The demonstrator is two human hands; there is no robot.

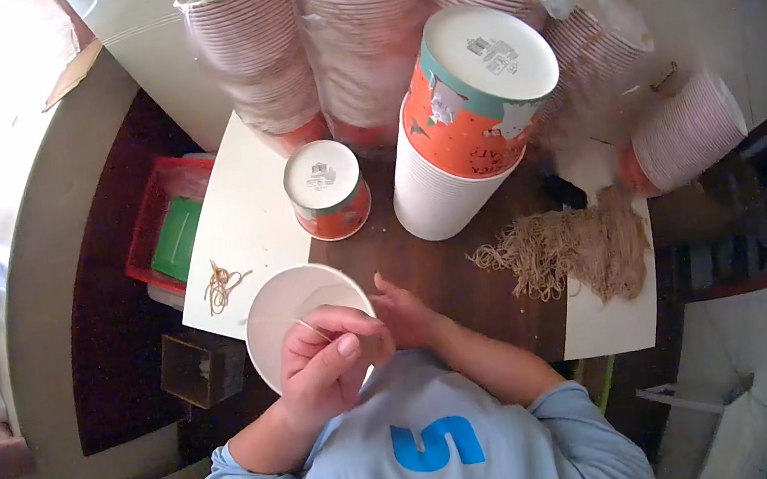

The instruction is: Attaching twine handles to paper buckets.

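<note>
My left hand is closed, thumb pressed against the curled fingers. A thin tan band lies across those fingers; whether it is a rubber band or a string is hard to tell. Beneath this hand is a large white paper cup, its open mouth facing up and partly covered by the hand. My right hand is beside the cup's right rim, a digit stretched out and apart. Some of its fingers are hidden behind the left hand, and I see nothing held in it.
An upside-down orange-and-green cup stands ahead, beside a tall inverted cup stack. Wrapped cup stacks line the back. Tan strands lie in a heap at right, a few loops at left. A red basket stands beyond the table's left edge.
</note>
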